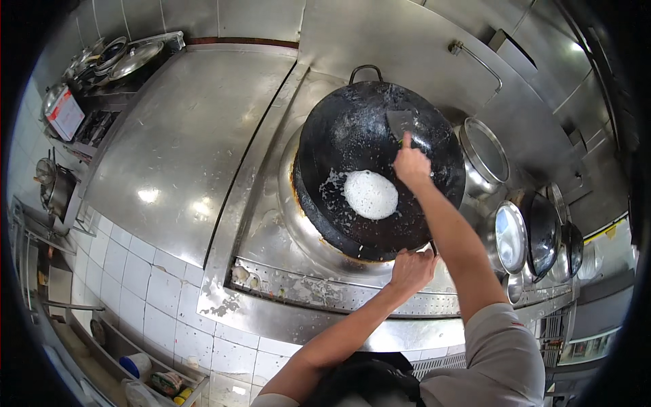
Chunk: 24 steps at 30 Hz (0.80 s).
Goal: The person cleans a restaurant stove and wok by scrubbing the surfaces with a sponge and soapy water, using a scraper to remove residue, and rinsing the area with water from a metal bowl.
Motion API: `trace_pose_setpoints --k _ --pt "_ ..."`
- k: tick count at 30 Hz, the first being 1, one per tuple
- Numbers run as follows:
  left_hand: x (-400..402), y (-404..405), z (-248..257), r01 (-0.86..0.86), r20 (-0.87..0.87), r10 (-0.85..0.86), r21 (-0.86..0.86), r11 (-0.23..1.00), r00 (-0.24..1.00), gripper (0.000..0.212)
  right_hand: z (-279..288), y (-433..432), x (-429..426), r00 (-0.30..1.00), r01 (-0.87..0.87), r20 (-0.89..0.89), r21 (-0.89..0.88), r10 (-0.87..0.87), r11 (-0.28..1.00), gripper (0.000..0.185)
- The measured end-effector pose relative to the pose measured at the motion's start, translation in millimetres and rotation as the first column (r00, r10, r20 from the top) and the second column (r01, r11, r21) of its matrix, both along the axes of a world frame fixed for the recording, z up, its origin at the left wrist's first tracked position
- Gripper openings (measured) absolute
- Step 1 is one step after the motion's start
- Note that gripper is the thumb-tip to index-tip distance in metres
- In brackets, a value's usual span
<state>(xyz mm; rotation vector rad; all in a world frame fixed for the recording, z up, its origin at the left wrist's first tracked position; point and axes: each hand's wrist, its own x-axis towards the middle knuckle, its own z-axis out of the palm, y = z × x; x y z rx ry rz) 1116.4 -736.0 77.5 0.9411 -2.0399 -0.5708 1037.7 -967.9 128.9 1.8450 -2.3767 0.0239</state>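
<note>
A large black wok (pixel 335 127) with a loop handle at its far side sits on the stainless steel range. Foamy whitish liquid (pixel 371 195) pools in its lower middle, with bits spattered around. My right hand (pixel 413 164) reaches over the wok and grips a scraper (pixel 401 123), index finger extended along it; its flat blade lies against the far inner wall. At the near rim, my left hand (pixel 413 269) is closed on the wok's near handle (pixel 433 248), which is mostly hidden by the fingers.
Right of the wok stands a metal pot with a strainer (pixel 485 150); farther right are a steel basin (pixel 510 237) and more woks (pixel 544 234). A wall faucet (pixel 478 63) hangs behind. A flat steel counter (pixel 168 147) lies left. Along the range's front runs a perforated gutter (pixel 325 295).
</note>
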Motion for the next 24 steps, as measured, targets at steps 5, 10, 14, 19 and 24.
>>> trace_pose_setpoints --k 5,10,14,19,24 --pt "-2.3 3.0 6.3 -0.025 0.027 0.025 0.007 1.000 0.999 0.037 53.7 -34.5 -50.5 0.989 -0.096 -0.123 -0.092 0.084 0.991 0.060" --pt "-4.5 5.0 4.9 -0.031 -0.012 0.030 -0.010 0.999 0.999 0.037 45.8 -30.0 -63.1 0.949 -0.197 -0.238 0.064 0.207 0.978 0.064" --pt "1.4 2.1 9.3 -0.041 0.031 0.041 0.010 0.999 0.999 0.037 22.4 -20.3 -52.4 0.971 -0.198 -0.136 -0.009 0.195 0.980 0.066" --pt "-3.1 2.8 7.0 -0.044 -0.002 0.044 -0.019 0.999 0.999 0.035 37.7 -34.3 -62.4 0.974 -0.185 -0.142 -0.054 0.176 0.981 0.066" --pt "-1.0 4.2 6.3 -0.049 -0.009 0.049 -0.002 0.999 0.999 0.032 56.3 -38.8 -80.5 0.938 -0.255 -0.229 0.050 0.259 0.966 0.065"
